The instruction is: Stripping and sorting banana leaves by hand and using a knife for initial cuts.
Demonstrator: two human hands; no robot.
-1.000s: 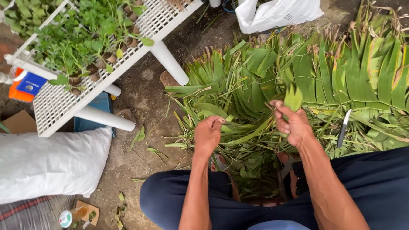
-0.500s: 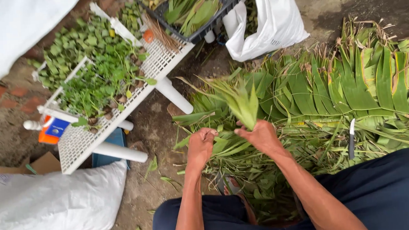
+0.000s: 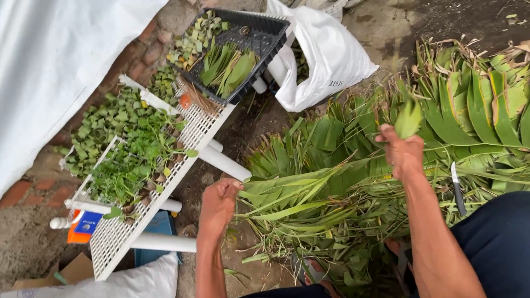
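Left hand (image 3: 219,200) fisted around a leaf bundle (image 3: 291,193) to steady it — right hand (image 3: 401,151) pinches a leaf piece (image 3: 408,118), lifted clear.

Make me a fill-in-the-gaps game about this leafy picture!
The right hand lifts a piece of green ____.
The knife lies on the leaves beside the ____ arm.
The black crate rests on a ____ rack.
The left hand grips long ____.

Missing words: leaf; right; white; leaves
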